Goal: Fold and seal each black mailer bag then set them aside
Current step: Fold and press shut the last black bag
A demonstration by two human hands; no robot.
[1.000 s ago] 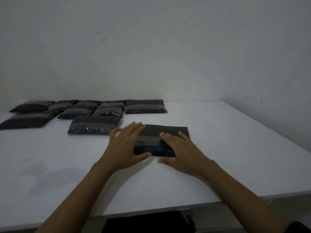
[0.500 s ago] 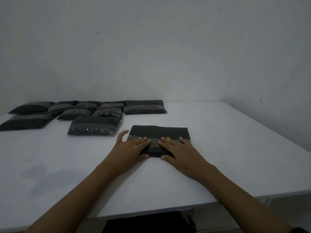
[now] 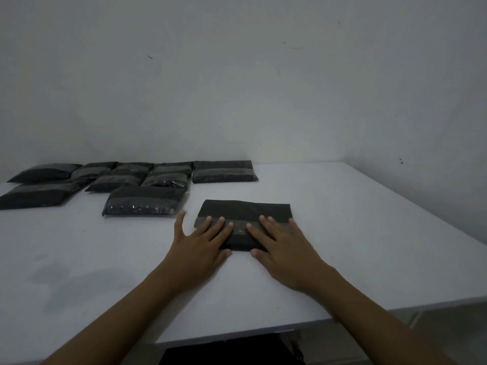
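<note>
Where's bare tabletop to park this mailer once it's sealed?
Free: the right half of the table, between the mailer under both hands and the right wall; also the near-left stretch in front of the finished mailers. Crowded: far-left corner, where finished mailers lie packed, some overlapping.

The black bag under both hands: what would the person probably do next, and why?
Probably slide both flat hands outward along the grey strip to press the seal down. The left hand and right hand lie open on the folded mailer bag, fingertips on its tape band; sealed bags wait at the left.
</note>
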